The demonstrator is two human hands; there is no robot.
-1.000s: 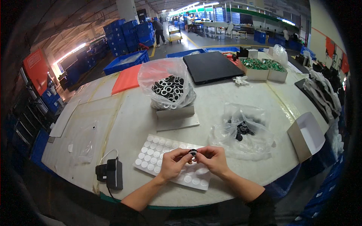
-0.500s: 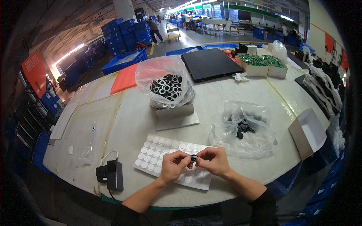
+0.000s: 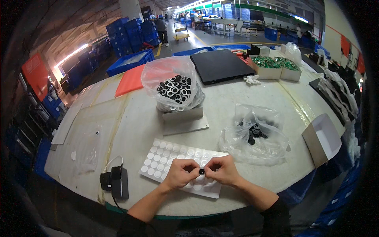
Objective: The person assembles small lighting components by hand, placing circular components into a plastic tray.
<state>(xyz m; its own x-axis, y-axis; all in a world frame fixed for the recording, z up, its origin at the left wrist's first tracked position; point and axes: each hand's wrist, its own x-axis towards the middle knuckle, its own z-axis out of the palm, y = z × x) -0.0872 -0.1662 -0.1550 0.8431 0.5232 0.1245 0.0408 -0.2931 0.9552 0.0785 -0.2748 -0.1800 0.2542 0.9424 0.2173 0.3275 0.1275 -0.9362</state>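
Observation:
My left hand (image 3: 181,172) and my right hand (image 3: 222,170) meet at the fingertips, both closed on one small round black part (image 3: 201,171) between them. Its exact kind is too small to make out. Under the hands lies a white tray (image 3: 213,191) with rows of round white discs, partly hidden by my fingers. Beyond the tray, a clear plastic bag (image 3: 152,75) holds many black-and-silver rings (image 3: 175,91). To the right, another clear bag (image 3: 272,152) lies spread around loose black round parts (image 3: 256,134).
A black power adapter (image 3: 119,182) with a cable sits left of the tray. An open white box (image 3: 323,140) stands at right. At the back are a flat black panel (image 3: 221,67), boxes of green circuit boards (image 3: 265,63) and a red sheet (image 3: 129,81).
My hands have lowered slightly, and the black part has tilted between my fingertips. Far off, a person beside the blue crates now stands more upright.

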